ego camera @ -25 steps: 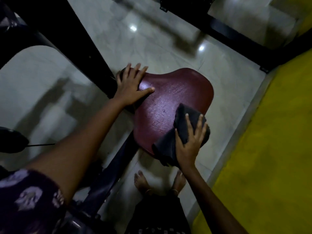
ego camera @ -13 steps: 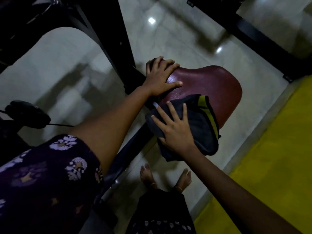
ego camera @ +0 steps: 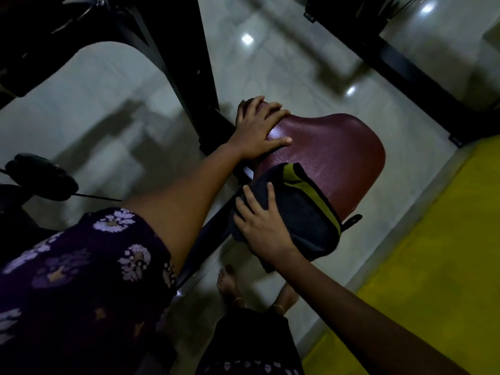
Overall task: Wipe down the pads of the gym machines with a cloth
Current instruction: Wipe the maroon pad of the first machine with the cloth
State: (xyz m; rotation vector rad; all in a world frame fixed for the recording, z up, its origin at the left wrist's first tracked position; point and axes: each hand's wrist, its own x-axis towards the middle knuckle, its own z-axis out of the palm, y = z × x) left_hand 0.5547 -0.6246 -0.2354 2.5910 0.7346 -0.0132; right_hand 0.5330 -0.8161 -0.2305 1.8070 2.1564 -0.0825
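A dark red padded seat (ego camera: 338,158) of a gym machine sits in the middle of the head view. My left hand (ego camera: 258,131) rests flat on its far left corner, fingers spread. A dark blue cloth with a yellow-green stripe (ego camera: 303,209) covers the seat's near end and hangs over its edge. My right hand (ego camera: 261,223) presses on the cloth's left part with straight fingers.
The machine's black frame (ego camera: 186,63) rises behind the seat at upper left, with a black bar (ego camera: 405,66) across the upper right. Glossy pale floor tiles (ego camera: 270,63) surround the seat. A yellow mat (ego camera: 433,253) lies to the right. My bare feet (ego camera: 230,285) stand below the seat.
My right hand has slid the cloth from the seat's near right side across to its near left end, and the cloth has spread out. My left hand has stayed on the far corner.
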